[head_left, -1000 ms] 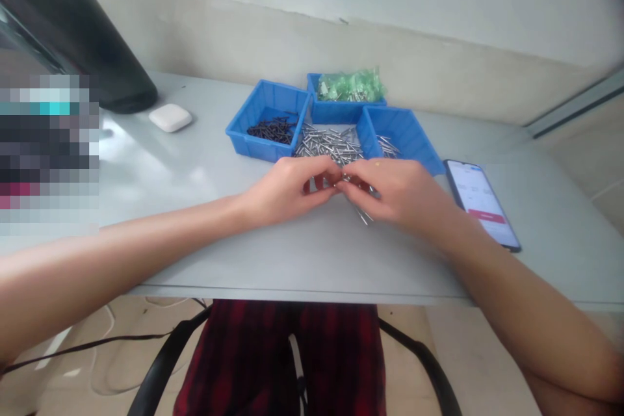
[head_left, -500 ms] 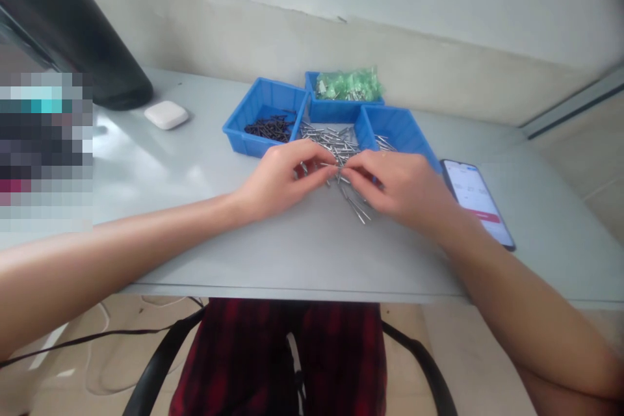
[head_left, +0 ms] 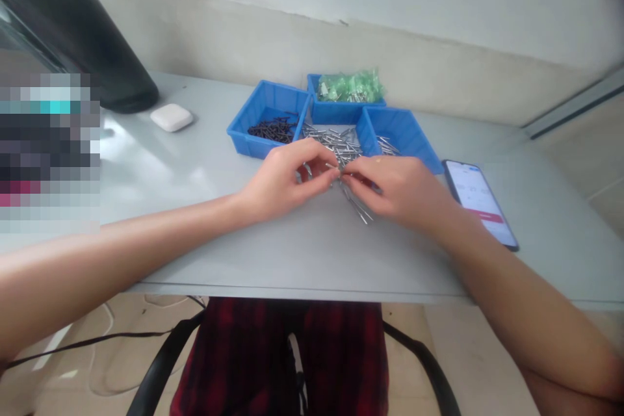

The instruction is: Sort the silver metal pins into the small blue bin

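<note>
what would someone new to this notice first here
Probably the left hand and right hand, their fingertips brought together at the near side of a loose heap of thin silver pieces. Next, the three bright blue bins around that heap, the back one holding something green. Then the lit phone, beyond the right hand at the right.

At centre, the small piece (head_left: 340, 171) between left hand (head_left: 280, 182) and right hand (head_left: 402, 185) is too tiny to identify. Upper left, a black column (head_left: 80, 32) is cut off.

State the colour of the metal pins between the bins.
The metal pins are silver, clearest in the head view.
</note>
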Tool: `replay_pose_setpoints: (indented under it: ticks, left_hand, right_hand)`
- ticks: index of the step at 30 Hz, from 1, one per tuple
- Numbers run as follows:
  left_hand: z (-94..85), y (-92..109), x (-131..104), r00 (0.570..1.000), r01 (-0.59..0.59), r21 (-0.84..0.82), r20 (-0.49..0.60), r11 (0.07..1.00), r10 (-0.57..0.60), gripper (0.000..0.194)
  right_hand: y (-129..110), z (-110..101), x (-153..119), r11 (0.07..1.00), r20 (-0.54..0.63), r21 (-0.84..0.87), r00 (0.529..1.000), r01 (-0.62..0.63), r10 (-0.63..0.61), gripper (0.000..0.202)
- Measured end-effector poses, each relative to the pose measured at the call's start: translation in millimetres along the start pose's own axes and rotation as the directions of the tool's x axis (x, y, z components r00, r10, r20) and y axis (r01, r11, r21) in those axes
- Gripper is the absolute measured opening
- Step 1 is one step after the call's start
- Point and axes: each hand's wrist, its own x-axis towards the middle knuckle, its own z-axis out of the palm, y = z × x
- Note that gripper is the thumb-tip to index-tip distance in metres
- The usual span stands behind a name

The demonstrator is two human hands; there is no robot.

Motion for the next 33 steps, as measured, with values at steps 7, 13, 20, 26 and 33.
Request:
replay_pose_setpoints:
  ticks: [7,13,20,26,33]
  left_hand:
    - [-0.3,2.0,-2.4,0.999,0.037,-0.036,-0.007,0.999,-0.037,0.011]
    - [-0.5,3.1,-1.8,0.999,0.047,-0.096,0.012,0.994,-0.046,0.008]
    - [1.9,-0.8,-1.4,0.999,0.031,-0.052,0.030,0.998,-0.029,0.012]
    - [0.4,-1.1,-1.1,0.998,0.036,-0.016,0.049,0.999,-0.036,0.013]
    - [-2.1,3.4,1.0,0.998,0.012,-0.002,0.060,1.000,-0.012,0.011]
  right_hand:
    - [0.1,0.9,-0.5,0.998,0.072,0.014,0.995,0.062,-0.063,0.022]
    - [-2.8,-2.6,-2.5,0.999,-0.096,0.048,0.995,-0.024,0.029,0.017]
    - [-1.3,-1.5,-1.0,0.993,-0.119,0.087,0.990,0.084,-0.073,0.023]
    - [-2.6,-4.9,-0.6,0.971,-0.094,0.227,0.994,0.067,-0.047,0.017]
    - [-2.9,-13.6,1.6,0.866,0.020,0.494,0.996,-0.080,0.081,0.010]
